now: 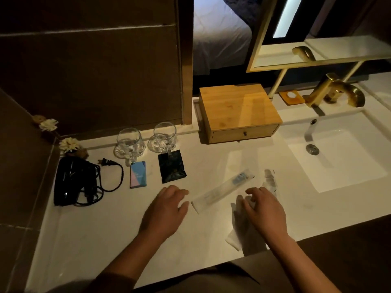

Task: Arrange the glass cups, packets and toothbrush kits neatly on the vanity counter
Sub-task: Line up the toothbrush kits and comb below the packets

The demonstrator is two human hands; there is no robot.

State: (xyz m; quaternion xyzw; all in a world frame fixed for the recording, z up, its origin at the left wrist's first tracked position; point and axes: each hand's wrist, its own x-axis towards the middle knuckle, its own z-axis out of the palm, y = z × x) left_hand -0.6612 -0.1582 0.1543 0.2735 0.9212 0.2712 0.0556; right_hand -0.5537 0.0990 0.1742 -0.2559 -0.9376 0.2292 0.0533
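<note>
here left hand [169, 205] spread empty — right hand [262, 206] clamped on toothbrush kit [269, 182], counter [127, 218] edge near.

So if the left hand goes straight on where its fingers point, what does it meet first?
Probably the near end of the clear toothbrush kit: the left hand points right and slightly away, its fingertips almost touching it.

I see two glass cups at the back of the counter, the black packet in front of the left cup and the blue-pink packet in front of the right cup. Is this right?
Not quite: the packets are swapped. In the head view, the blue-pink packet lies in front of the left cup, and the black packet in front of the right cup. Both cups do stand at the back of the counter.
</note>
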